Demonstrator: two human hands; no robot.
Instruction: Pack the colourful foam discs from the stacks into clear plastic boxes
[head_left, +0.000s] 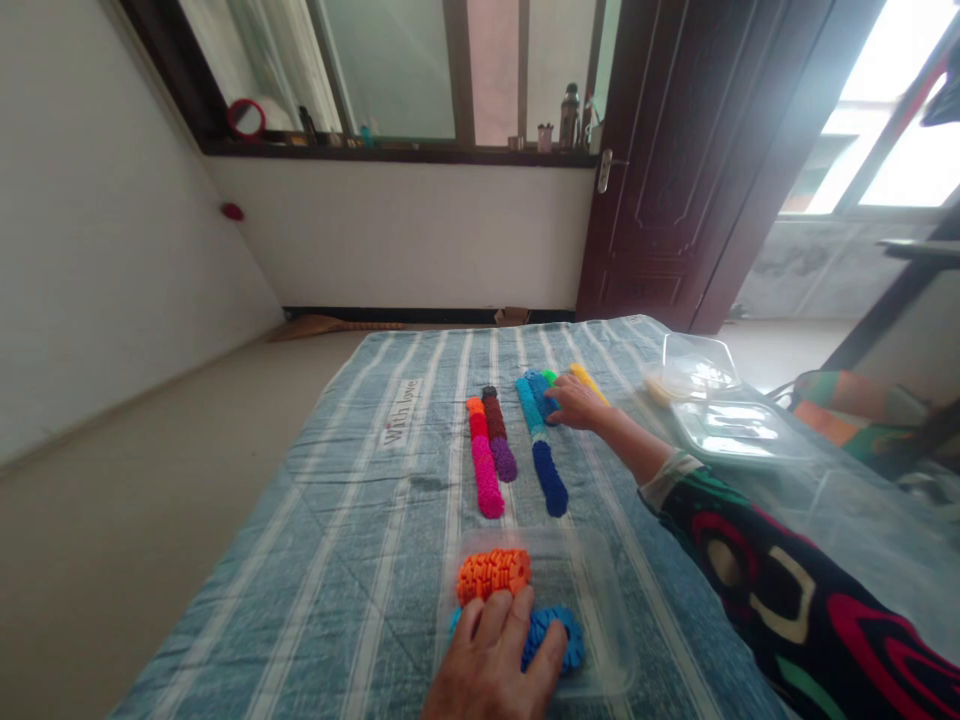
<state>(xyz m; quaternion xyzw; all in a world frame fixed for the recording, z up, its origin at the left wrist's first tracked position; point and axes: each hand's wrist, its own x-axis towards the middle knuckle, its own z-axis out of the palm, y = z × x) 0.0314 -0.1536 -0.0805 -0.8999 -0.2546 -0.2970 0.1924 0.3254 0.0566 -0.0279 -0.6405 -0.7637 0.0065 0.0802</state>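
Note:
My left hand [499, 660] is at the near end of a clear plastic container [604, 610]. Its fingers and thumb curve around a stack of blue notched discs [566, 640]. Just beyond them, in the same container, lies a stack of orange notched discs [493, 574]. My right hand [576, 402] reaches farther out, its fingers bent over a row of blue discs [541, 392] and partly hiding it. Beside that lies a light blue row [529, 405], with a dark blue row [551, 480] nearer to me. A bit of green [550, 377] shows behind the right hand.
Left of the blue rows lie a pink and red row [487, 480] and a brown and purple row [498, 435]. A yellow row [589, 382] is beyond my right wrist. Clear containers [739, 430] stand at right on the striped cloth [337, 520].

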